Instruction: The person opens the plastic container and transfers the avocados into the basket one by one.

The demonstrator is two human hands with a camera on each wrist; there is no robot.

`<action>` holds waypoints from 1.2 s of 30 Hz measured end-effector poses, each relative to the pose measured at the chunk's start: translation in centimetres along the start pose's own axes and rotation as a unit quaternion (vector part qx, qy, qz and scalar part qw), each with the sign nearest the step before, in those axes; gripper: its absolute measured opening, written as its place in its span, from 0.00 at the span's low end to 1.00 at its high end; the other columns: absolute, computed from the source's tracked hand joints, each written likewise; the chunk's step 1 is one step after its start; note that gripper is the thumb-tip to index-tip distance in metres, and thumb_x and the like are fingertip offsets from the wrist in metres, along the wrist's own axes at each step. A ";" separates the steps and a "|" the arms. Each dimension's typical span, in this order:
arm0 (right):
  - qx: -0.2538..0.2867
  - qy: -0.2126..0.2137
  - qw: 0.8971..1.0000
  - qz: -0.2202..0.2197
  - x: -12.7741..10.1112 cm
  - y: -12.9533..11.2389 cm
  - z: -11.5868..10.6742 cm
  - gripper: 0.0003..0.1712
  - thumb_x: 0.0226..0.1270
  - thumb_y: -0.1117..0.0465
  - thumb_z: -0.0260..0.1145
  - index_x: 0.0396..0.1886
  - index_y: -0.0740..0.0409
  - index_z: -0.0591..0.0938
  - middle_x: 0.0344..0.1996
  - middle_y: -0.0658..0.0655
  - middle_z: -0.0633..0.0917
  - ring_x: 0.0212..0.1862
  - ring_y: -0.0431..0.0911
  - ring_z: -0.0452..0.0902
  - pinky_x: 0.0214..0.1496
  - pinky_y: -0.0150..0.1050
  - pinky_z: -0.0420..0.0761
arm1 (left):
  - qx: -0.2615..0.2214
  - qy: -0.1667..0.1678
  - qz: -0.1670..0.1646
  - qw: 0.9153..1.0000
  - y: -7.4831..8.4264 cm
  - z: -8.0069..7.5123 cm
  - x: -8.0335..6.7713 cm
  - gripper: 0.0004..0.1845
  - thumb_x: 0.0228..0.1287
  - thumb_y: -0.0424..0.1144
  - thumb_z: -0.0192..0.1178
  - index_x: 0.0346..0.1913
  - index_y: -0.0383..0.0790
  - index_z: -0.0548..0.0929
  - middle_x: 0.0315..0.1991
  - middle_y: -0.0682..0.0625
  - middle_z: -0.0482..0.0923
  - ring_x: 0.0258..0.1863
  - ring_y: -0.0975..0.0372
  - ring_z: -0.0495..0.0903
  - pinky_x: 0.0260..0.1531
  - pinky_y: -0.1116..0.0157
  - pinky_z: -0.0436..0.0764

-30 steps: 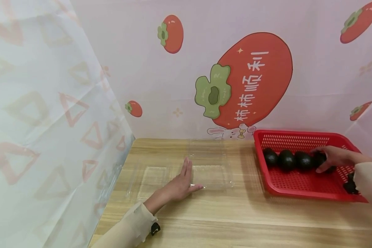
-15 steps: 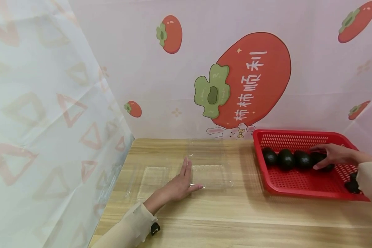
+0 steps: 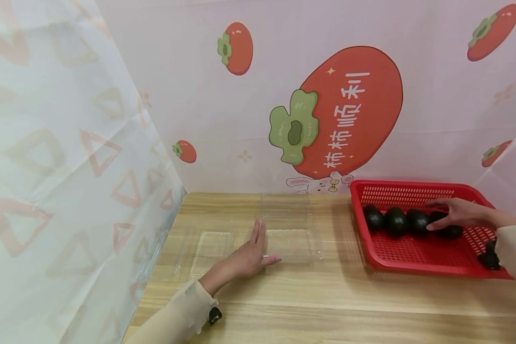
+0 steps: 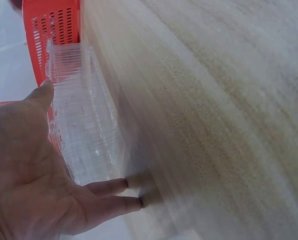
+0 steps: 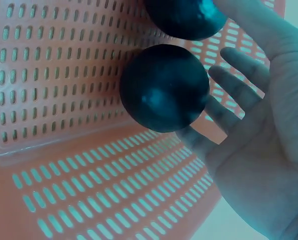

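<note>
My left hand [image 3: 242, 260] lies by a clear plastic container [image 3: 290, 241], fingers straight and thumb spread. In the left wrist view the hand's palm [image 4: 39, 170] shows, thumb at the container's ribbed wall [image 4: 81, 110]. Several dark green avocados [image 3: 396, 221] form a row along the back of a red basket [image 3: 404, 269]. Over the right end of that row reaches my right hand [image 3: 457, 213]. The right wrist view has its fingers [image 5: 239, 90] extended, with some tips at one avocado [image 5: 164, 87] and the thumb by another avocado [image 5: 186, 17].
A second clear plastic container [image 3: 212, 248] is left of the first, partly behind the left forearm. The patterned wall sheet [image 3: 223, 110] rises behind the wooden table [image 3: 309, 306]. A black device [image 3: 490, 255] sits at the right wrist.
My right hand has shifted a little left along the avocado row, its thumb moving towards the neighbouring avocado. The left hand and the containers keep their places.
</note>
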State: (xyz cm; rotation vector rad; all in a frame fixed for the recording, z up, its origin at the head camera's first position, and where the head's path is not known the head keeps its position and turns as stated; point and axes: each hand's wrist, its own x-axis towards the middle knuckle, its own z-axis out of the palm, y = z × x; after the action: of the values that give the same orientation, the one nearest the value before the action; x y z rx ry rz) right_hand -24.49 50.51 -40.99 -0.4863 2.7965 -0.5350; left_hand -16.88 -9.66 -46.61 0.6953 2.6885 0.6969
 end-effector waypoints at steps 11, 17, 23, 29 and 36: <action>-0.021 0.016 1.000 0.004 0.4 -1.9 -0.5 0.46 0.61 0.51 0.79 0.68 0.77 0.73 0.57 0.77 0.82 0.55 0.68 0.78 0.52 0.74 0.78 | -0.004 -0.005 -0.010 1.000 -0.2 -0.3 -0.1 0.57 0.79 0.62 0.56 0.84 0.28 0.35 0.85 0.32 0.23 0.78 0.37 0.61 0.70 0.46 0.73; -0.031 0.018 0.999 0.018 0.3 -3.0 -0.8 0.48 0.63 0.49 0.78 0.70 0.78 0.70 0.59 0.81 0.79 0.56 0.73 0.76 0.54 0.78 0.75 | -0.002 -0.002 -0.009 1.000 -0.1 -0.4 -0.1 0.57 0.78 0.63 0.56 0.84 0.27 0.37 0.85 0.31 0.24 0.78 0.37 0.62 0.70 0.46 0.74; -0.033 0.047 0.998 0.001 0.4 -4.3 -0.4 0.47 0.63 0.50 0.79 0.70 0.75 0.71 0.60 0.81 0.78 0.59 0.75 0.75 0.56 0.79 0.73 | 0.005 0.003 -0.013 1.000 -0.1 -0.5 -0.3 0.56 0.78 0.65 0.55 0.85 0.30 0.39 0.85 0.32 0.26 0.74 0.37 0.68 0.60 0.44 0.81; -0.046 0.083 0.995 -0.027 0.8 -6.1 0.4 0.46 0.64 0.48 0.79 0.71 0.74 0.73 0.62 0.79 0.79 0.61 0.74 0.76 0.59 0.77 0.74 | 0.013 0.007 -0.011 1.000 -0.3 -0.6 -0.4 0.56 0.78 0.65 0.55 0.86 0.32 0.39 0.85 0.31 0.26 0.75 0.34 0.65 0.62 0.42 0.79; -0.062 0.083 0.995 -0.008 1.1 -7.9 0.6 0.49 0.67 0.43 0.76 0.73 0.73 0.70 0.65 0.81 0.75 0.63 0.76 0.72 0.60 0.78 0.73 | 0.058 0.019 -0.013 0.998 0.1 -1.4 -0.5 0.55 0.79 0.66 0.53 0.86 0.31 0.41 0.85 0.30 0.32 0.80 0.37 0.58 0.73 0.43 0.68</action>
State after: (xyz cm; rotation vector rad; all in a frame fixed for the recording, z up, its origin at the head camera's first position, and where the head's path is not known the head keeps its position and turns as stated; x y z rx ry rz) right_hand -23.18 42.98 -38.57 -0.5110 3.0006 -0.4234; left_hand -16.92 -10.43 -45.29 0.6812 2.7848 0.5575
